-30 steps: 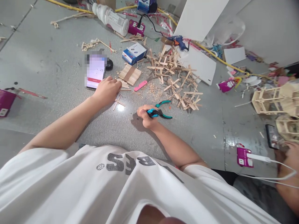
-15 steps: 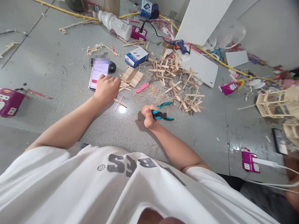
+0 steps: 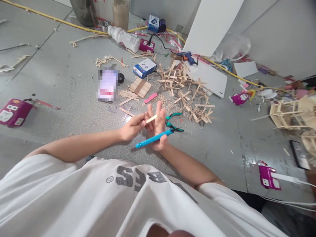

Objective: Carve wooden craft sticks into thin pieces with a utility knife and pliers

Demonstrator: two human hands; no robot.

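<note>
My left hand pinches a short, pale craft stick between thumb and fingers, just in front of my right palm. My right hand is turned palm up with its fingers stretched out. Across that palm, held by the thumb, lies a slim blue tool with a dark far end; its kind is unclear. Just beyond my right hand, pliers with teal handles rest on the floor, partly hidden. Two crossed sticks lie beyond my left hand, near a pink tool and wood chips.
A heap of joined craft sticks spreads to the right of a stick bundle. Farther back are a blue-white box, a glue gun and a plastic bottle. A phone lies left; a stick-built frame stands right.
My left hand has left the phone and come toward my right hand with a stick. My right hand has unfolded from a fist, showing the blue tool's length.
</note>
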